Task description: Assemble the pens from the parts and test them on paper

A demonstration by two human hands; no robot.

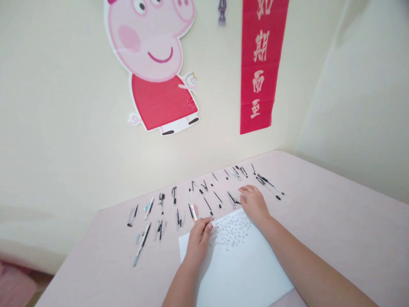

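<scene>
The work seems to be well under way but not finished. The sheet (243, 273) lies on the table (335, 221) at 6 o'clock in the view, straight before the person. Its far third is covered with small grey scribbles (231, 232), and the near two thirds are blank. So some marking has been done and there is room for more.

Beyond the sheet, from 9 o'clock round to 1 o'clock, pens and loose parts (207, 204) lie in two rough rows. A few look whole: two black pens (270, 186) at 1 o'clock and a long one (142, 243) at 9 o'clock. Most look like separate barrels, refills and caps, so much of the lot appears to lie in pieces. They are too small to sort more exactly.

The left hand (200, 236) rests on the sheet's far left corner with its fingers curled close together. The fingertips meet near a small reddish tip, but whether they pinch anything cannot be told. A white-and-pink barrel (194, 212) lies just beside it at 11 o'clock.

The right hand (254, 204) lies palm down on the sheet's far edge with its fingers spread loosely, clamped on nothing. Its fingertips are near, perhaps touching, a thin black part.

The sheet is plain, white and flat, and it lies askew to the table edge. On the wall (64, 128) hang a pig cutout (156, 64) and a red banner (260, 64).
</scene>
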